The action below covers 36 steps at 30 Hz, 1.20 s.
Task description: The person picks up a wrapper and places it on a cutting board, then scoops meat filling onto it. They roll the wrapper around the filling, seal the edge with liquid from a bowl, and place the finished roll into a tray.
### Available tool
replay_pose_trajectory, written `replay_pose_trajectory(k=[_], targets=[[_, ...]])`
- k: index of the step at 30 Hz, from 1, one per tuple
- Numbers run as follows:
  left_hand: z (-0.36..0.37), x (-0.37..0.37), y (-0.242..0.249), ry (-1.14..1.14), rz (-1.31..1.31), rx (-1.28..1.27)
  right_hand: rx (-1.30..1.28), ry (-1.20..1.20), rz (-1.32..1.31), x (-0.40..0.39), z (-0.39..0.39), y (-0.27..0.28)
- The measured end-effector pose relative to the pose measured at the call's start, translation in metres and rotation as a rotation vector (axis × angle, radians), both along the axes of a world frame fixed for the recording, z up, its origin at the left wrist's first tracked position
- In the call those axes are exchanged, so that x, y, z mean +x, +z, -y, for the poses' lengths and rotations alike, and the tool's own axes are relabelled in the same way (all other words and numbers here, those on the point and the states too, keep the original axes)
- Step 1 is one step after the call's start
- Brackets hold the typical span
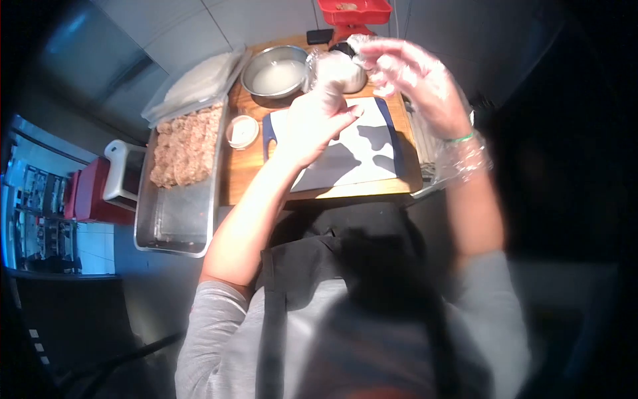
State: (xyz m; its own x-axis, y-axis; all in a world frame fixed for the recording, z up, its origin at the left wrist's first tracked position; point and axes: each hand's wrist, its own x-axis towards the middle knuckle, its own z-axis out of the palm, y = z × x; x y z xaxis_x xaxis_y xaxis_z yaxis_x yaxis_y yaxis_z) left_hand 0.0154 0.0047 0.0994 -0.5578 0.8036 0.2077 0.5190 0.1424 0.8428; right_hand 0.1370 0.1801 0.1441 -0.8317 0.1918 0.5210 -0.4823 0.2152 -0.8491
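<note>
My left hand [318, 120] is over the cutting board, fingers forward and thumb held apart. Crumpled clear plastic, like a disposable glove [318, 66], surrounds its fingers, while the thumb and wrist look bare. Glare blurs the fingertips. To the right is my raised right hand [422, 80], in a clear plastic glove whose loose cuff [465, 159] hangs at the wrist by a green band [460, 138]. Its fingers are curved and apart, with a bit of crumpled plastic [359, 43] at the tips. Beneath lies a white cutting board [332, 169] with dark blue ends.
Left is a metal tray [179, 223] of raw minced-meat portions [186, 146], with plastic-covered pale sheets [199, 80] behind. A metal bowl [276, 74] of whitish liquid and a small round container [242, 132] stand on the wooden table [242, 179]. A red scale [355, 13] is at the back.
</note>
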Motion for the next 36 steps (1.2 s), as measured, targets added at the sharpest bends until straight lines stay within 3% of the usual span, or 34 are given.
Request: replay_pose_trajectory(k=[2,3,5,6,8,14,21,25,31,33,36], targets=[[0.01,-0.007,0.009,-0.309,0.584,0.325,0.239,-0.025,0.013,-0.006,-0.008,0.02],[0.011,-0.01,0.007,-0.437,0.727,0.385,0.256,0.079,0.077,-0.009,-0.006,0.027],[0.014,-0.005,0.009,-0.433,0.782,0.353,0.318,0.261,0.059,-0.02,0.001,0.032],[0.015,0.002,0.012,-0.405,0.792,0.349,0.445,0.2,0.029,-0.022,0.004,0.036],[0.013,0.011,0.01,-0.275,0.677,0.357,0.497,0.209,0.194,-0.022,0.014,0.053],[0.02,0.014,0.026,-0.041,0.247,0.238,0.601,0.277,0.232,-0.03,0.04,0.09],[0.015,0.018,0.035,0.098,0.187,0.285,0.734,0.186,0.327,-0.036,0.052,0.097],[0.015,0.01,0.027,0.038,0.239,0.323,0.91,0.061,0.338,-0.026,0.061,0.108],[0.01,0.006,0.029,-0.007,0.209,0.452,0.979,-0.087,0.22,-0.034,0.054,0.088],[0.009,0.001,0.023,-0.029,0.243,0.539,1.04,-0.105,-0.02,-0.035,0.046,0.074],[0.013,-0.019,0.013,-0.065,0.222,0.476,1.064,-0.116,-0.276,-0.035,0.027,0.047]])
